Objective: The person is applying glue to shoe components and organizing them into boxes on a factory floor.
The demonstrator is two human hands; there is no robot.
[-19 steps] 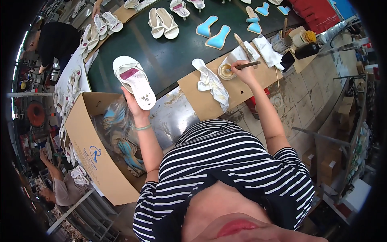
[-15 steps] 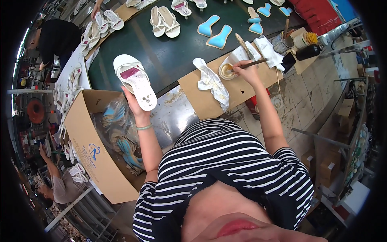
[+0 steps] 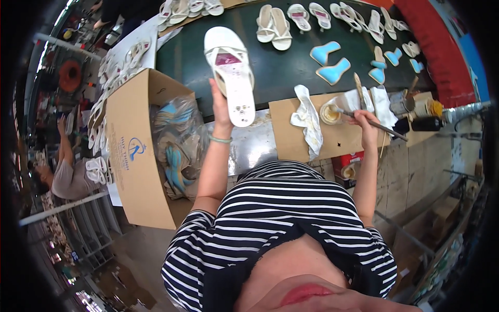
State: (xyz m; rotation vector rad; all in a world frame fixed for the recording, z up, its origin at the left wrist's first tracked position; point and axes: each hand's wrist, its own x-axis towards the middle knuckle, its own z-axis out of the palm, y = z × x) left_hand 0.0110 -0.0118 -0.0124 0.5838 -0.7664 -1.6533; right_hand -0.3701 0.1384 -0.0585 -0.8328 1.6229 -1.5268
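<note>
Brush [image 3: 383, 128], its tip well inside the cup [image 3: 325, 116] before, now meets the right rim, suggesting a finished dip. Right hand [image 3: 368, 131] pinches its handle; left hand [image 3: 221, 106] closes on 1 white sandal [image 3: 240, 100] above the surface's [image 3: 288, 70] near edge.

L hand [image 3: 221, 109] is raised at abt. 11 o'clock from the chest [image 3: 296, 265], gripping, w/ fingers mostly hidden. R hand [image 3: 368, 125] is betw. 1 and 2 o'clock, its fingers curled in a grip. L forearm [image 3: 213, 169] and R forearm [image 3: 367, 179] point approx. toward 12.
</note>
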